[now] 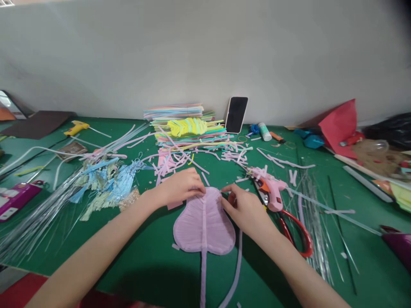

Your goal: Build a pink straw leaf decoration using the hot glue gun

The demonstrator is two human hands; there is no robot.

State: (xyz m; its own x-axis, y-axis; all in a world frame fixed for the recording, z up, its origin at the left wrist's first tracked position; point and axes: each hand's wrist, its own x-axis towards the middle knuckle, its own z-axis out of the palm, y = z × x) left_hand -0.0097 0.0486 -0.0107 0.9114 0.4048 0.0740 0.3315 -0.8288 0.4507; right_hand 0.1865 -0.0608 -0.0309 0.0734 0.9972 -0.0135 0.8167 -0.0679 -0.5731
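A lilac heart-shaped leaf (218,231), seemingly of fuzzy pipe cleaners, lies flat on the green table, its lobes toward me. A raised midrib runs down it into a straight stem (203,278). My left hand (183,186) is closed, fingertips pinching the leaf's top edge left of the tip. With thumb and fingers, my right hand (244,209) pinches the upper right edge. A loose lilac pipe cleaner (238,265) runs from under the right hand toward me; its upper end is hidden. Beside the right hand lie a pink glue gun (271,188) and red-handled scissors (302,235).
Bundled pipe cleaners (192,143) and cut lilac pieces lie behind the leaf. A phone (236,114) leans on the wall. Blue tassels (123,177) and silvery strands (54,214) spread left, near a yellow glue gun (77,127). More strands (313,214) lie right.
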